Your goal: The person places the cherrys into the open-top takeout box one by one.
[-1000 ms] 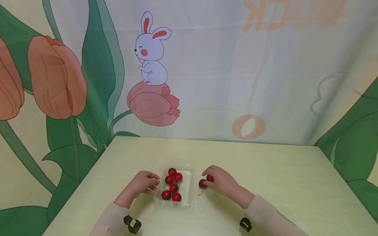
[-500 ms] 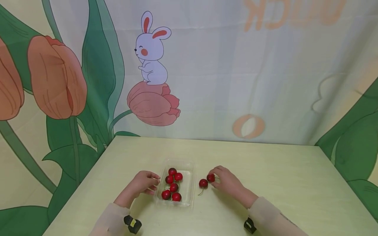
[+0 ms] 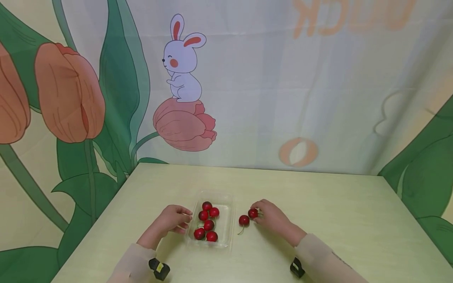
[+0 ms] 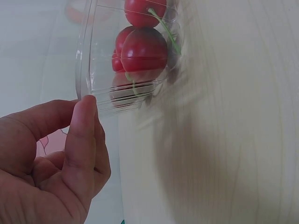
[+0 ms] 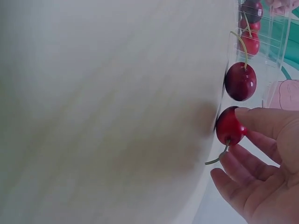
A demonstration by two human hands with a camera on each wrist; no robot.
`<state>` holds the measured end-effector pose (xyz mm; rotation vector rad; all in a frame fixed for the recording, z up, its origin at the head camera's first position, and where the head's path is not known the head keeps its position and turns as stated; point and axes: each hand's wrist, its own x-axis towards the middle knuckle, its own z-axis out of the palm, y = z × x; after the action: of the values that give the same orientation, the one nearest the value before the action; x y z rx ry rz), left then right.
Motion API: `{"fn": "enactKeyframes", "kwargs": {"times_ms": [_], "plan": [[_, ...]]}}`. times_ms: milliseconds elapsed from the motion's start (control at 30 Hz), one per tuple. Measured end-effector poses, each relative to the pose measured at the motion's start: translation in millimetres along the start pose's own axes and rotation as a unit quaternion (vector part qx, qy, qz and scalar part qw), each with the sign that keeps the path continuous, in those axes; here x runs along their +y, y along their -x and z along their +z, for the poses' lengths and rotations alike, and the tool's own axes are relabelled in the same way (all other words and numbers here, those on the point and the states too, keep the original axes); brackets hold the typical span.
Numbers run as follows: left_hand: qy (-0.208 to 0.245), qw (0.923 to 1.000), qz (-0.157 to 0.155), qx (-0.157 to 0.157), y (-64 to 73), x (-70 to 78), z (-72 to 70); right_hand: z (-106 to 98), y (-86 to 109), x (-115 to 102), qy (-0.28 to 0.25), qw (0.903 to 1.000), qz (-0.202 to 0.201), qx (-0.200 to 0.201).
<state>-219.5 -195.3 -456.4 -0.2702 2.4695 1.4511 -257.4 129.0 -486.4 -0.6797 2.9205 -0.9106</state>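
A clear plastic box [image 3: 226, 226] stands on the table with several red cherries [image 3: 209, 225] inside, toward its left half. At the box's left rim, my left hand [image 3: 173, 219] pinches the edge between thumb and fingertips, as the left wrist view shows. Right of the box, two cherries lie side by side on the table. The nearer one [image 3: 243, 220] has its stem toward me and is untouched. My right hand [image 3: 271, 221] pinches the farther cherry [image 5: 230, 127] between thumb and finger; its stem points toward the palm and the other fingers spread loosely.
The pale wooden table [image 3: 318, 204] carries the box and cherries. Behind it hangs a curtain [image 3: 255, 98] printed with tulips and a rabbit. Each wrist wears a black camera strap.
My right hand has drawn back slightly to the right, from over both loose cherries to the farther one. The nearer cherry has shifted slightly right. My left hand has stayed at the box rim.
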Motion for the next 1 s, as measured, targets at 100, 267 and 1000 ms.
{"fn": "enactKeyframes", "kwargs": {"times_ms": [100,267,1000], "plan": [[0.002,1.0000,0.001,0.000,-0.2,-0.6,0.0,-0.2,-1.5,1.3,-0.009,0.9999,0.000,-0.005],[0.001,1.0000,0.001,0.000,-0.5,-1.0,-0.1,2.4,-5.8,3.5,-0.018,0.9993,0.028,-0.018],[-0.002,1.0000,0.001,-0.001,-0.4,0.3,-0.7,-10.7,-10.5,-5.9,0.003,0.9999,0.011,-0.001]]}}
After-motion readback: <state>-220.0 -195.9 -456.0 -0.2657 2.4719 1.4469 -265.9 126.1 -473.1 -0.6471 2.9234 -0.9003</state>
